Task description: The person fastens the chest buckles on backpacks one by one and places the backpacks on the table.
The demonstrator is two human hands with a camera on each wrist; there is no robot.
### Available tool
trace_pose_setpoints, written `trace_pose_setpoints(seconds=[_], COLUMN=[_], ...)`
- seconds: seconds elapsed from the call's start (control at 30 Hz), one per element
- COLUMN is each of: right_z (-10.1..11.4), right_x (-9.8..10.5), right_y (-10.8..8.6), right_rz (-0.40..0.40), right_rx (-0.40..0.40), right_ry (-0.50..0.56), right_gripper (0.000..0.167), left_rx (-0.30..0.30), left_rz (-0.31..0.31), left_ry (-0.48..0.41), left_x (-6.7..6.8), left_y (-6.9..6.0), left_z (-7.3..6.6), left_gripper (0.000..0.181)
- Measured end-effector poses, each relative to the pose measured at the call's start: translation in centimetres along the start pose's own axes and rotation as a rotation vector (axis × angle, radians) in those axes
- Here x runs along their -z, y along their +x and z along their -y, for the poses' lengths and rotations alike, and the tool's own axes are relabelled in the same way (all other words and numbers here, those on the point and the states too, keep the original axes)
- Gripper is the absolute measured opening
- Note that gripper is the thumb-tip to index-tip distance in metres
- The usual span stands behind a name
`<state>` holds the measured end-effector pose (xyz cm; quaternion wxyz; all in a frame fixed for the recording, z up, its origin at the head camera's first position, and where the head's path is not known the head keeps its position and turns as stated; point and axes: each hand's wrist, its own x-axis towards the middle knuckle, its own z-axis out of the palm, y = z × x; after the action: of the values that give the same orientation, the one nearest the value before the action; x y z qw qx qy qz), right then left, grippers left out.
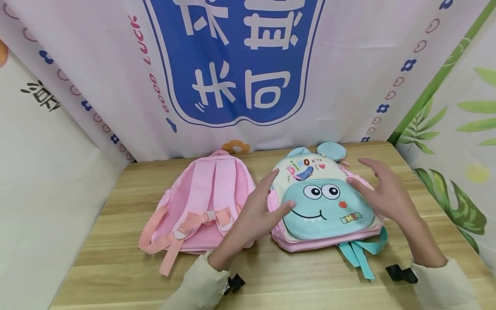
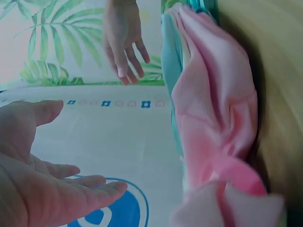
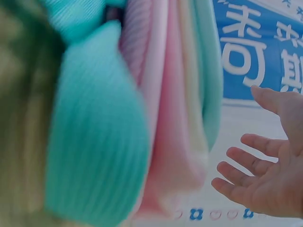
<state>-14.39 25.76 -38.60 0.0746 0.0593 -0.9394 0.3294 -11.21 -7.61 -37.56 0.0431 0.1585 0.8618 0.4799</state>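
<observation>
A teal and cream child's backpack [image 1: 310,219] with a cartoon dinosaur face lies front up on the wooden table. Over its left side hovers my left hand [image 1: 257,211], fingers extended and holding nothing. My right hand [image 1: 381,191] is above its right side, fingers spread and likewise bare. In the left wrist view a gap shows between my left hand [image 2: 52,175] and the pink side [image 2: 208,94] of the bag. From the right wrist, my right hand [image 3: 270,161] appears beyond the bag, with a teal strap [image 3: 99,127] close to the camera.
A pink backpack [image 1: 211,193] lies left of the dinosaur one, straps upward. A round teal pouch [image 1: 331,151] sits by the dinosaur bag's top right. Behind the wooden table [image 1: 116,224] hangs a printed cloth [image 1: 345,86]; more printed cloth [image 1: 461,150] stands at the right.
</observation>
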Motion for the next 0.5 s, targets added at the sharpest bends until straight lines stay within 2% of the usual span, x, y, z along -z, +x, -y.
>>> trace_pose_setpoints(seconds=[0.23,0.5], right_z=[-2.9,-4.8], right_x=[0.4,0.0], right_y=[-0.3,-0.4], right_rz=[0.033,0.132], right_rx=[-0.013,-0.033], right_ry=[-0.016,-0.043], right_gripper=[0.080,0.085], left_rx=[0.024,0.127], left_rz=[0.060,0.114], left_ry=[-0.062,-0.094], left_x=[-1.2,-1.9], left_y=[0.1,0.5], left_z=[0.2,1.2], left_gripper=[0.098,0.102])
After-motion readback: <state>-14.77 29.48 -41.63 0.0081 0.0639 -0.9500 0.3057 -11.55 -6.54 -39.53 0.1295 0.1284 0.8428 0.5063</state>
